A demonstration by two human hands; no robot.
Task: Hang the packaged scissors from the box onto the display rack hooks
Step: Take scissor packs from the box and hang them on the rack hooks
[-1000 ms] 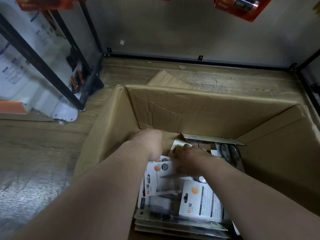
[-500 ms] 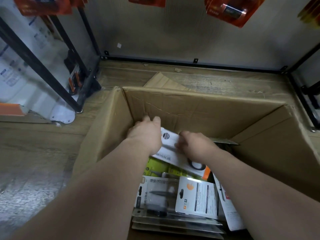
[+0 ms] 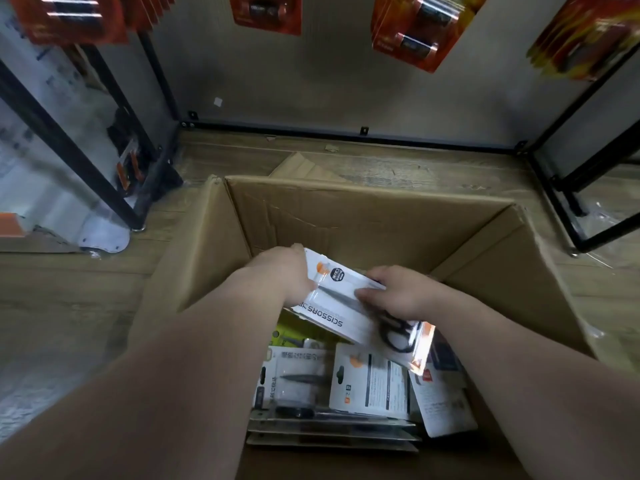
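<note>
Now the scissors pack [image 3: 341, 308] is clear of the heap. A second ago your hands were down among the other packs [image 3: 367, 379], and half a second ago it had only begun to rise. It sits tilted inside the box [image 3: 363, 216], near the far wall. Your left hand [image 3: 285, 273] grips its far-left end, and your right hand [image 3: 393, 292] clasps the right edge by the black handles. The pick looks done. What remains is lifting it to a hook, up among the hanging orange packs [image 3: 419, 32].
</note>
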